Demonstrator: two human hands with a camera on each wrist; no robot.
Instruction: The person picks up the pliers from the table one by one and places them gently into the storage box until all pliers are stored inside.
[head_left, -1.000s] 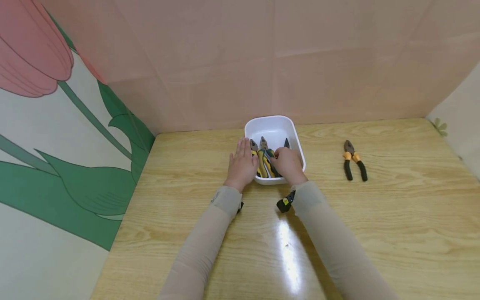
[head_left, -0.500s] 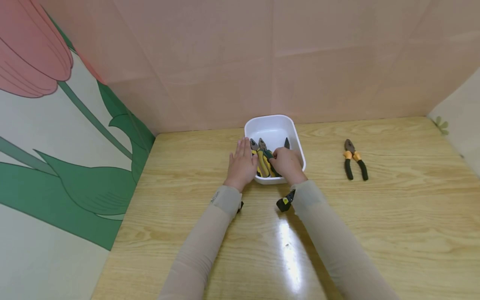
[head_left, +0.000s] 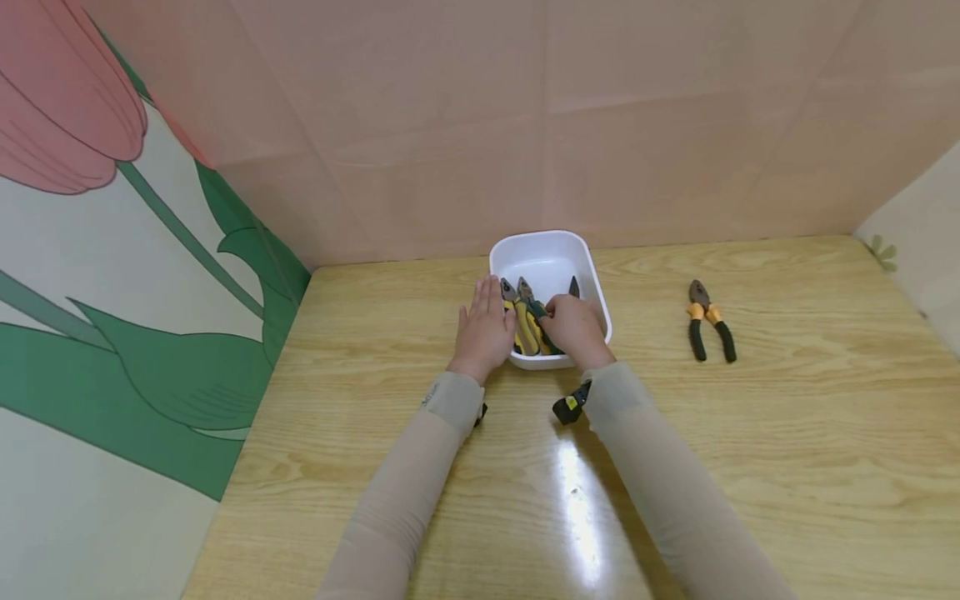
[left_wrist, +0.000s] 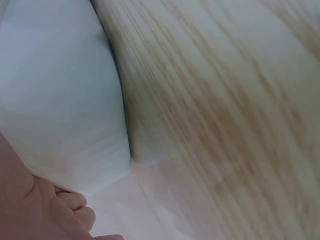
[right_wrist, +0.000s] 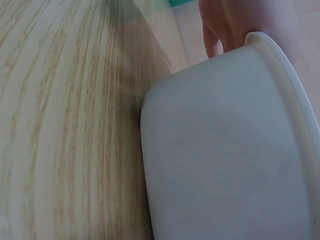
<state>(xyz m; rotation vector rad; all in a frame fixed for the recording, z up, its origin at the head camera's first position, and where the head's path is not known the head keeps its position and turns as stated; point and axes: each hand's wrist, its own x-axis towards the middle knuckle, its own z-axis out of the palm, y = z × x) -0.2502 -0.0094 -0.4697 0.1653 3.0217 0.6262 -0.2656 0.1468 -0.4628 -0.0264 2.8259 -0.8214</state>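
Observation:
A white plastic bin (head_left: 539,237) stands on the wooden table, with several pliers lying in it. My left hand (head_left: 483,331) rests along the bin's left rim, fingers straight and together. Its fingers (left_wrist: 70,216) show beside the rim in the left wrist view. Beside it lie pliers with yellow handles (head_left: 527,330), their jaws toward the back of the bin. My right hand (head_left: 579,329) reaches over the front right of the bin and pinches dark green-handled pliers (head_left: 537,308). A dark pointed tip (head_left: 573,287) sticks out beyond this hand; the rest is hidden under it.
A pair of pliers (head_left: 707,321) with black and orange handles lies on the table to the right of the bin. A pinkish sheet (head_left: 420,150) hangs behind the table. On the left, a wall with a tulip picture (head_left: 210,367) borders the table.
Over the last second, the yellow-handled pliers in the bin have shifted slightly to the left. Both hands stay almost where they were, and the bin has not moved.

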